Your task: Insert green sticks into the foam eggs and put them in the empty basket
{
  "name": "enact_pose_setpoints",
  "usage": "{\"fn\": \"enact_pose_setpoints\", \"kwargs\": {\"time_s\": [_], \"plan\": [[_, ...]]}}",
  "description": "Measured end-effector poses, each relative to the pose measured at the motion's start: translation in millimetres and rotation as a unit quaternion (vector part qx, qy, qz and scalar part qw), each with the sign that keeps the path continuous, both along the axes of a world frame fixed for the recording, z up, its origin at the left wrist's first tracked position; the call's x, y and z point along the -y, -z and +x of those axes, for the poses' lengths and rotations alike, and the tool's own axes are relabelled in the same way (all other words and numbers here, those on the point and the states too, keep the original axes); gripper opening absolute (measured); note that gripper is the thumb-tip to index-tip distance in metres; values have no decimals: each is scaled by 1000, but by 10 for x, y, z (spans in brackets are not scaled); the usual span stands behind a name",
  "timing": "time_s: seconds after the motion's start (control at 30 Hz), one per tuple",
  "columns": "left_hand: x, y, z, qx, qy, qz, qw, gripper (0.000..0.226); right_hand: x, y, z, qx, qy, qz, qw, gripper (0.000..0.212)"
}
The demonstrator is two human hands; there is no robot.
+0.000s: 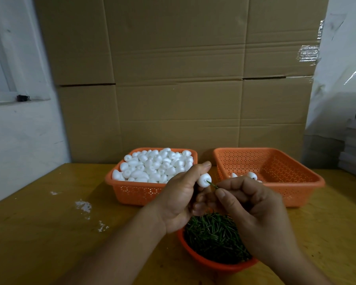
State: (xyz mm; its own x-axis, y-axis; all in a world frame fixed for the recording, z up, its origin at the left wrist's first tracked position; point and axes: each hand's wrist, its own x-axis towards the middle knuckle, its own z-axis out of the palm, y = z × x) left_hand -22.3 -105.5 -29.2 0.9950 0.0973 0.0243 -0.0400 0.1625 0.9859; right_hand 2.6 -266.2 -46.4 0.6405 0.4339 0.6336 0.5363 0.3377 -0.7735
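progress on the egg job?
Early. Done: only a few eggs lie in the right basket. In hand: left hand holds an egg while the right hand pushes a stick into it. Left: the left basket is heaped with bare eggs.

Wood table (39, 233) w/ 3 orange baskets (140, 194), foam crumbs (83, 206)

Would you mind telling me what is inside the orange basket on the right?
The right basket holds a few foam eggs at its near left corner; the right hand covers part of them, so no exact count.
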Motion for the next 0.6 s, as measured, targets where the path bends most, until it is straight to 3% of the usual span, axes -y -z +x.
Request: {"fn": "enact_pose_setpoints", "kwargs": {"time_s": [0.4, 0.6], "plan": [[21, -8, -8, -2, -7, 15, 1000, 50, 15, 13, 5, 38, 66, -30, 997, 14], [64, 0, 0, 19, -28, 25, 999, 45, 27, 50, 9, 161, 210, -81, 961, 12]]}}
